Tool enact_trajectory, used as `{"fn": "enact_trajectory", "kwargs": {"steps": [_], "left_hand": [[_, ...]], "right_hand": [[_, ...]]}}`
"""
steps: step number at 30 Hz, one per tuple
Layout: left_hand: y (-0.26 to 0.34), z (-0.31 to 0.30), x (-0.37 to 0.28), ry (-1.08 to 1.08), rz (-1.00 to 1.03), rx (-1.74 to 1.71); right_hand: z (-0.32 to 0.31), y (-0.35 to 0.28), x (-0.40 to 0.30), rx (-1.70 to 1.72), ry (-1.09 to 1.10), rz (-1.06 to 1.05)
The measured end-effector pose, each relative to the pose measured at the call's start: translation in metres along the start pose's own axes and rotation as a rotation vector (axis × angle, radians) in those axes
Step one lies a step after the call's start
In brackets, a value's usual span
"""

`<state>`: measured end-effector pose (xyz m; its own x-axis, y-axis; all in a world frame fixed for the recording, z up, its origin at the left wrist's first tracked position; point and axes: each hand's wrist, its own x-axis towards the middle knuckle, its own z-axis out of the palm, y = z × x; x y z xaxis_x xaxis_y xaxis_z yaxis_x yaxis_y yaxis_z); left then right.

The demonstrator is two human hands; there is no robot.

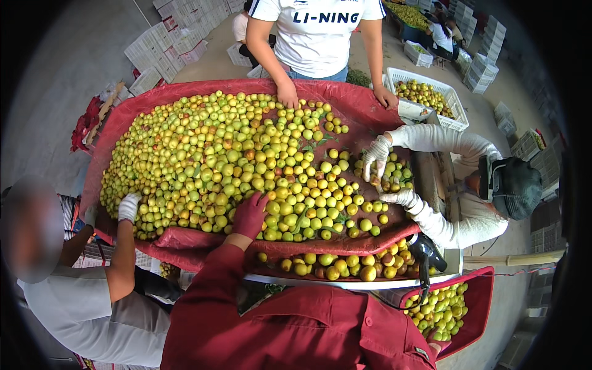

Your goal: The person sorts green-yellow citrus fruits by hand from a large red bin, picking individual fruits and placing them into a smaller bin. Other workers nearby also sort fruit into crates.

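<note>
A big heap of round yellow-green fruit (pixel 194 152) lies on a table lined with red sheeting (pixel 365 106). My left hand (pixel 250 215), in a dark red glove, rests on the heap's near side; its fingers touch fruit, and whether they grip one cannot be told. Low on the right, my right hand (pixel 438 341) is partly hidden by my jacket, at the edge of a red bin (pixel 476 314) holding more fruit (pixel 439 307). It touches fruit there, but its fingers are mostly hidden. Riper fruit (pixel 342 268) lies in a trough along the near side.
Across the table a person (pixel 314 37) leans in with bare hands. A co-worker in white gloves (pixel 402 196) handles fruit at the right; another (pixel 128 208) reaches in from the left. A black hair-dryer-like device (pixel 430 252) hangs by the trough. White crates (pixel 458 111) stand beyond.
</note>
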<state>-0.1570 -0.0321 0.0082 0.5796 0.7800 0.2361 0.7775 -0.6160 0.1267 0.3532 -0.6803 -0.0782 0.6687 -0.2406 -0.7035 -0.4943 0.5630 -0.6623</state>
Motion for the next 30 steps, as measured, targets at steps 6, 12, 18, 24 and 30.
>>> {"fn": "enact_trajectory", "kwargs": {"steps": [6, 12, 18, 24, 30], "left_hand": [[-0.008, 0.022, 0.045, 0.032, -0.036, -0.158], [-0.034, 0.021, 0.100, -0.045, -0.245, -0.486], [-0.050, -0.060, 0.079, -0.121, -0.286, -0.690], [-0.047, -0.086, 0.005, -0.506, -0.013, -0.242], [-0.053, -0.020, -0.032, -0.663, 0.071, -0.079]], "right_hand": [[0.054, -0.031, -0.041, -0.332, 0.153, -0.382], [0.190, 0.023, -0.188, -0.494, -0.435, -0.899], [0.312, 0.270, -0.278, -0.925, -1.389, -0.953], [0.378, 0.443, -0.298, -1.263, -1.859, -1.136], [0.374, 0.439, -0.339, -1.861, -1.896, -0.726]]}}
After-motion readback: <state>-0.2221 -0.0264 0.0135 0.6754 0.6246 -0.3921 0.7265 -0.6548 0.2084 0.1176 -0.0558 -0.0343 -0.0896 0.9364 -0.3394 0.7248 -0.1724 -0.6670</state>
